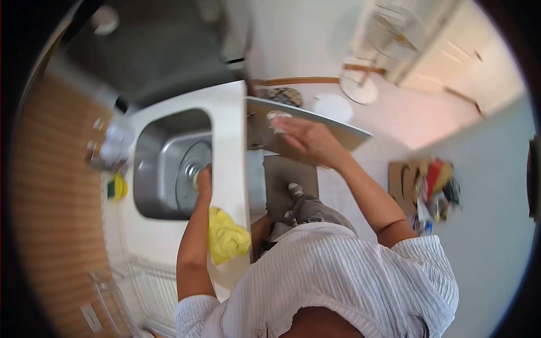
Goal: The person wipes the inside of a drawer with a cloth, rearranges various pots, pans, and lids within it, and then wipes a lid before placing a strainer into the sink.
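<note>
My left hand (204, 180) reaches down into the steel sink (147, 191). Its fingers are curled near the shiny round fitting (193, 170) at the sink's bottom; what they hold, if anything, is hidden. Out to the right, my right hand (309, 136) is in front of the opened cabinet door (338, 132). A small whitish thing (278, 120), blurred, shows at its closed fingertips, and I cannot make out its kind. A yellow cloth (228, 235) hangs over the counter's front edge beside my left forearm.
Bottles (112, 142) and a yellow-green sponge (118, 187) stand behind the sink. A dish rack (149, 284) is at the lower left. The cabinet door juts out over the floor mat (290, 169). A cardboard box (403, 188) with mixed items and a standing fan (359, 87) are to the right.
</note>
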Tool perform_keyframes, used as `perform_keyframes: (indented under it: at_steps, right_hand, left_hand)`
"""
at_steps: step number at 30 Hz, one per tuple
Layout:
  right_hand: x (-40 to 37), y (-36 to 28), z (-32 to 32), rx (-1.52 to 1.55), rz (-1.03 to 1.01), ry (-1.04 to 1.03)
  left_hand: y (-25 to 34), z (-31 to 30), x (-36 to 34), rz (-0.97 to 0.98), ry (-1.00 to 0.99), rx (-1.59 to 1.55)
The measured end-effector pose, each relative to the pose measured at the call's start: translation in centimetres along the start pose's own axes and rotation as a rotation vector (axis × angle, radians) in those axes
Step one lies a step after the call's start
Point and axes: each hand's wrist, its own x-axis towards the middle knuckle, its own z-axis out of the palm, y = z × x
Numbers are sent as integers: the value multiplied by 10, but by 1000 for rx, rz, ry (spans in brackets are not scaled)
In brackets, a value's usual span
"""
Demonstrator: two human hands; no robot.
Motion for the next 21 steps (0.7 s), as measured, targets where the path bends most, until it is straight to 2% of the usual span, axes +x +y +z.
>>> perform_keyframes:
  at_steps: [2,3,5,7,8,10,13,16,21]
  right_hand:
    - [-34,-9,-7,45,77,-33]
    - [-52,-13,-15,16,128,0]
    - [-88,-13,-23,-33,190,26]
    - [-124,-12,-31,-67,273,137]
    - [-140,-14,-38,-68,301,182]
    - [-173,-10,-50,-132,303,283]
    - [-224,-3,-72,-244,423,409]
    - [-282,10,-100,-304,571,481]
    - [-378,57,-163,-461,699,564]
  left_hand:
    - [-15,10,1,16,-70,-8]
    - [-23,14,2,68,-74,-167]
    - [-29,11,6,141,-244,-28]
    - [-29,25,7,-237,-278,-692]
    - [-32,27,7,-185,-340,-692]
    - [-22,22,1,-98,-391,-549]
    - [-7,9,-10,-5,-375,-311]
    - [9,-5,-13,53,-291,-115]
    - [52,-23,-1,106,-105,116]
